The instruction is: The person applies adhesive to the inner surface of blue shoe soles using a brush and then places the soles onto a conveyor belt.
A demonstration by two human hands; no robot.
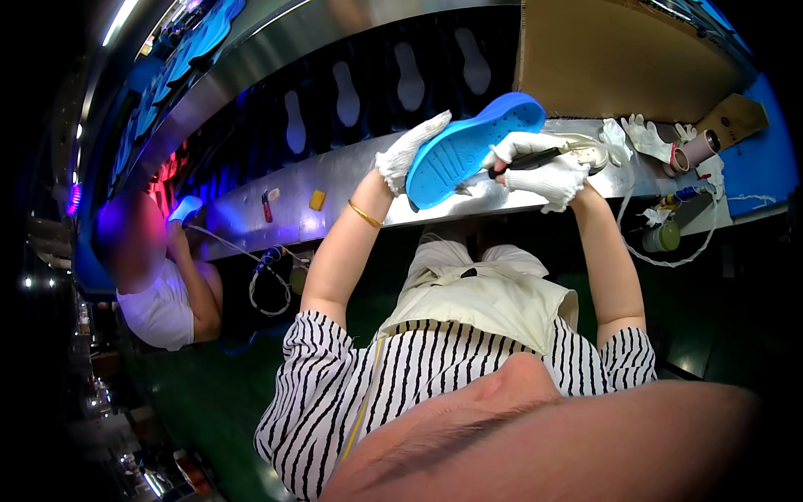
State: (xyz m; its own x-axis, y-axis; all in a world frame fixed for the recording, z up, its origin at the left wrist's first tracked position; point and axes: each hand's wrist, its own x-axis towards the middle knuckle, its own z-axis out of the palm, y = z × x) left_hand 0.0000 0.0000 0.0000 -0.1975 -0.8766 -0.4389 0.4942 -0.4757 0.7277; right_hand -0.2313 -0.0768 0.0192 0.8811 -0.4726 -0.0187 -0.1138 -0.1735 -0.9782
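The person's left hand (413, 154) grips a blue shoe (468, 155) by its side; its thumb is hidden. The right hand (544, 171) is closed around a black-handled tool (535, 159), its tip hard to see. The shoe looks whole and seems partly done; what's left can't be told. Below lies the shiny bench (502, 201). Farther off, another person (167, 305) is blurry.

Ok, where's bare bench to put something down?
Bare: metal bench between the yellow block and left hand; another patch between that block and the red tool. Crowded: right end, with loose gloves and tubes.
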